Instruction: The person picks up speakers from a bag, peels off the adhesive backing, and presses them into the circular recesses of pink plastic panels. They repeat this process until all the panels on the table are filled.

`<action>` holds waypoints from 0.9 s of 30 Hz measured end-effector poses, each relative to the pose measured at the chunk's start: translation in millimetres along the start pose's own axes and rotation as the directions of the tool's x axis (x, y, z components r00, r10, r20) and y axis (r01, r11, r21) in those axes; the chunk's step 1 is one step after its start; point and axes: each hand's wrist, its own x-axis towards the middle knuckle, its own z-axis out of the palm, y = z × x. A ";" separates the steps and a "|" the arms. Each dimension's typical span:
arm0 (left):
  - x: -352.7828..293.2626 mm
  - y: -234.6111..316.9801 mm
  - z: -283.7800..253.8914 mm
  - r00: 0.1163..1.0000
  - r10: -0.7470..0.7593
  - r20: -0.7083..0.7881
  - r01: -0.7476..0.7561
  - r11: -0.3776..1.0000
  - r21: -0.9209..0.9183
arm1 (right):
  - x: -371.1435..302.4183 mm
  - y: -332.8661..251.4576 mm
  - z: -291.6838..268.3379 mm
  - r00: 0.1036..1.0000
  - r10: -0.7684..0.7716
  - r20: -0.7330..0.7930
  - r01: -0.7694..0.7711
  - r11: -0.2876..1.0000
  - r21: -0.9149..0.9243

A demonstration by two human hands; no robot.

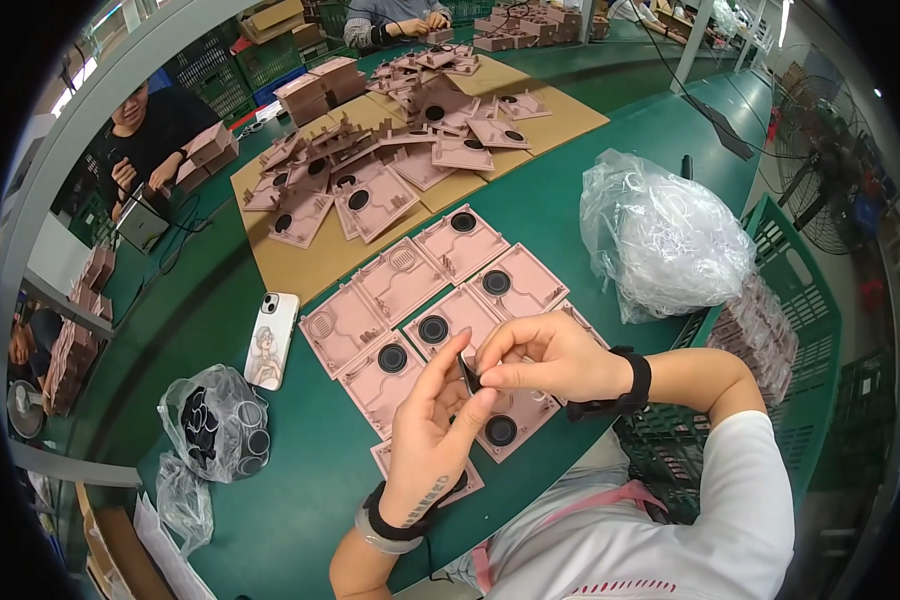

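Pinched between both hands in front of me is a small black piece (pixel 471 377), seen nearly edge-on and partly covered by fingers. My left hand (pixel 432 425) grips it between thumb and fingers from the left. The fingertips of my right hand (pixel 542 352) close on its other side. Beneath the hands, pink plastic panels (pixel 375 395) lie in rows. Most carry a black round disc (pixel 392 358); two at the far left show a bare round grille (pixel 402 260). My hands and forearms hide parts of the nearer panels.
A clear bag of black rings (pixel 215 425) and a phone (pixel 272 340) lie to the left. Pink panels (pixel 370 200) are heaped on cardboard (pixel 300 265) ahead. A big plastic bag (pixel 660 235) and a green crate (pixel 810 310) stand right. Co-workers sit across the table.
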 end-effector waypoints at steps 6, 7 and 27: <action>9.2 -3.1 -16.5 0.952 -0.304 -0.029 0.253 0.837 -0.485 | 3.7 -0.9 -6.8 0.983 -0.032 -0.180 0.020 0.998 -0.068; 10.0 -5.0 -18.5 0.934 -0.356 -0.002 0.291 0.765 -0.574 | 5.8 -0.9 -9.0 0.971 -0.066 -0.230 0.039 0.992 -0.118; 8.3 -19.1 -19.8 0.965 -0.243 -0.098 0.208 0.938 -0.277 | 4.6 -9.8 -6.5 0.861 -0.507 0.027 0.390 0.626 -0.675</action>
